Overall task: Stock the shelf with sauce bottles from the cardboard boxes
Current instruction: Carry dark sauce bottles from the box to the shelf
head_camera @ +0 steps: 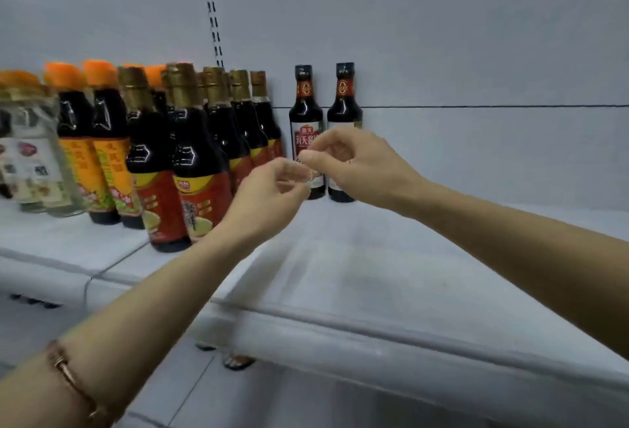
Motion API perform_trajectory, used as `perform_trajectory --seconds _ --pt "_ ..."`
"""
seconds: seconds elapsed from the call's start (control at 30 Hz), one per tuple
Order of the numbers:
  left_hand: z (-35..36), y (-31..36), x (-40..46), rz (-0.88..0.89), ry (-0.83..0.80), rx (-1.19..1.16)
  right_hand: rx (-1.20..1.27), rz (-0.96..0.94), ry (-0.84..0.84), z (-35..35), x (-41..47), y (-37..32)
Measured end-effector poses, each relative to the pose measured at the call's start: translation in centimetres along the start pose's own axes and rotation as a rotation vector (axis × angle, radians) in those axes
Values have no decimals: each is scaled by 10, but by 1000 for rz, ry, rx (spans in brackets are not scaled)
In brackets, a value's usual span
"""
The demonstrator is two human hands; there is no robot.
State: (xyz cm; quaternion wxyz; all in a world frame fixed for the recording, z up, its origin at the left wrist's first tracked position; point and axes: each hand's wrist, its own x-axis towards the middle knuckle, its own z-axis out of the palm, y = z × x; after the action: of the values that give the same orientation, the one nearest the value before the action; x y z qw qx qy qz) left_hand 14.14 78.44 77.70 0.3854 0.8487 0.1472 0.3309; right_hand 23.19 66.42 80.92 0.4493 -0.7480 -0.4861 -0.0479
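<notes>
White shelf point(357, 257) ahead, two black-capped bottles point(306, 131) at the back wall, and our left hand point(269, 193) and right hand point(354, 158) meet with fingers curled, whether holding anything we cannot tell.

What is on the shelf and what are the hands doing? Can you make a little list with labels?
shelf: white shelf, mostly bare on the right
black-cap bottles: two dark bottles upright at the back wall, side by side
gold-cap bottles: a group left of them
orange-cap bottles: further left
clear jars: far left, blurred
left hand: fingers curled, holding no bottle
right hand: fingers curled, meeting the left in front of the black-cap bottles
bracelet: on the left wrist
</notes>
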Motion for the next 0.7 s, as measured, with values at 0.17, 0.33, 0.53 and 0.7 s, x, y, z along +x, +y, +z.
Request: perform_trajectory --seconds 0.17,0.33,0.53,0.7 --pt "-42 -7 -52 -54 -3 -37 12 -27 -145 21 -27 -29" --pt "-107 -21 -111 -29 36 130 68 -87 -216 67 -51 -86" --pt "-197 -41 -196 -154 69 229 106 -151 -345 147 -93 -164" --pt "-258 -66 -261 -214 100 327 147 -200 -464 203 -124 -217"
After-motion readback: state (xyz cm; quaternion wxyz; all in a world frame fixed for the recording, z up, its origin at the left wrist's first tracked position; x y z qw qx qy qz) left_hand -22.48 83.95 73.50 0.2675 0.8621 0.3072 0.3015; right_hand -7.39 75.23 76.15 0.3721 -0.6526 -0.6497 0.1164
